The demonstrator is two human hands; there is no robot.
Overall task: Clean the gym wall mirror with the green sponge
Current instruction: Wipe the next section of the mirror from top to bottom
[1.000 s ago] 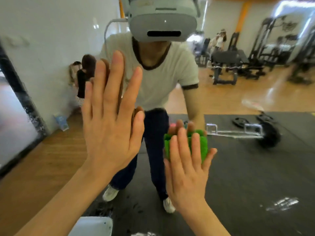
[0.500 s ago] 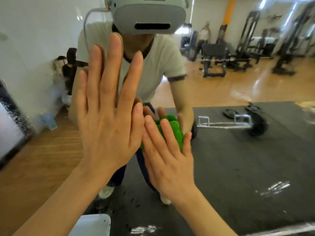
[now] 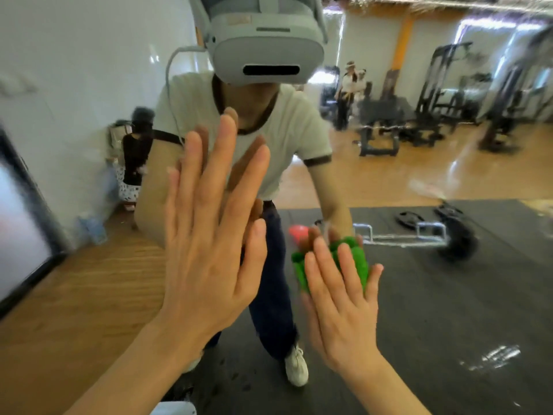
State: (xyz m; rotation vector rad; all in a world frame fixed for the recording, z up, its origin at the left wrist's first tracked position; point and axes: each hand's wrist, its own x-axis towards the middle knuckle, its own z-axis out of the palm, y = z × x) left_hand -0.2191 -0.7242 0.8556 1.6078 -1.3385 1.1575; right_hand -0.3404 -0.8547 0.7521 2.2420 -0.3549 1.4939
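Observation:
The gym wall mirror (image 3: 434,295) fills the head view and reflects me and the gym behind. My left hand (image 3: 209,244) lies flat against the glass, fingers straight and spread, pointing up. Lower and to the right, my right hand (image 3: 338,298) presses the green sponge (image 3: 356,259) against the mirror with straight fingers. Most of the sponge is hidden under those fingers; its green edges show above and left of them.
Smears and streaks (image 3: 490,359) mark the glass at lower right. A white object (image 3: 173,408) sits at the bottom edge below my left arm. A dark frame (image 3: 27,187) borders the mirror at left. Reflected: weight machines, a barbell, people.
My right hand with the sponge swept left toward my left hand, then back right and lower. My left hand stayed flat on the glass while my view shifted.

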